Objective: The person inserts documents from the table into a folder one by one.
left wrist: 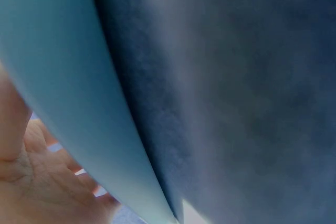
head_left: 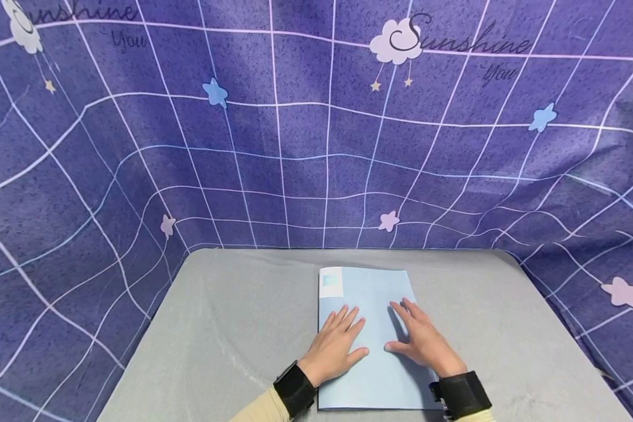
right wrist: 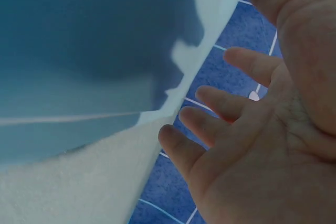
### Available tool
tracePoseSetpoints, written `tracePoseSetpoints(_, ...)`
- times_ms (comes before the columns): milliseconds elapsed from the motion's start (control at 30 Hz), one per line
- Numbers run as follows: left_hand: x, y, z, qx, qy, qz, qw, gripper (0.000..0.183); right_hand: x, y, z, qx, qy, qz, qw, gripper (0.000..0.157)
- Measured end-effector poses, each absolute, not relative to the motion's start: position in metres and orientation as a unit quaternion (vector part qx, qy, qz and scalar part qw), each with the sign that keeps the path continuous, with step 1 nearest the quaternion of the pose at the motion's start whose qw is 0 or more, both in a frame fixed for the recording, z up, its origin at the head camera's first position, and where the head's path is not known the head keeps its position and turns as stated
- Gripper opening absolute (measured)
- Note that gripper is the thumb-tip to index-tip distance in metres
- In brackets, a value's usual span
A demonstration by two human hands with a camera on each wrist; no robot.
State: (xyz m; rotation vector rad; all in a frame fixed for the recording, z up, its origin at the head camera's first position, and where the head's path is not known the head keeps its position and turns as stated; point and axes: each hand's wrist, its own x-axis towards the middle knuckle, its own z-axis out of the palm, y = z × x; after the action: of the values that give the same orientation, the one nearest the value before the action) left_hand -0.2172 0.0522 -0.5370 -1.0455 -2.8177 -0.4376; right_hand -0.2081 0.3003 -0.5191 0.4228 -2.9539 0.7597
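Note:
A thin light blue folder or booklet (head_left: 374,384) lies flat, with a white label (head_left: 330,282) in its upper left corner. My left hand (head_left: 334,349) rests on its left half, fingers spread; the left wrist view shows the palm of that hand (left wrist: 47,182) beside the blue cover (left wrist: 79,87). Over the right half is my right hand (head_left: 424,340), thumb apart from the fingers, casting a shadow on the cover. In the right wrist view, the fingers of the right hand (right wrist: 252,124) are relaxed and hold nothing; a layered lower edge of the blue item (right wrist: 79,77) shows there.
A grey-covered table (head_left: 242,316) bears the folder or booklet. Behind and at both sides hangs a purple curtain (head_left: 295,129) with grid lines, stars and clouds. Black straps (head_left: 295,388) circle both wrists.

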Motion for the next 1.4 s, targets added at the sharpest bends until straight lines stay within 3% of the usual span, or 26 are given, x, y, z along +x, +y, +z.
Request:
tracePoseSetpoints(233,-0.216,0.053,-0.536,-0.341,-0.926,-0.151,0.052,0.059,-0.209,0.296,-0.523,0.118,-0.964,0.240,-0.012,0.089)
tracePoseSetpoints(567,-0.218,0.052,-0.534,-0.341,-0.922,-0.174,0.062,0.059,-0.208,0.295,-0.527,0.111,-0.966,0.233,-0.018,0.084)
tracePoseSetpoints(900,-0.238,0.042,-0.530,-0.252,-0.924,-0.244,0.149,0.068,-0.207,0.297,-0.527,0.107,-0.963,0.246,-0.017,0.083)
tracePoseSetpoints(1400,-0.232,0.036,-0.536,-0.247,-0.944,-0.208,0.061,0.069,-0.209,0.299,-0.526,0.101,-0.957,0.270,-0.037,0.083)
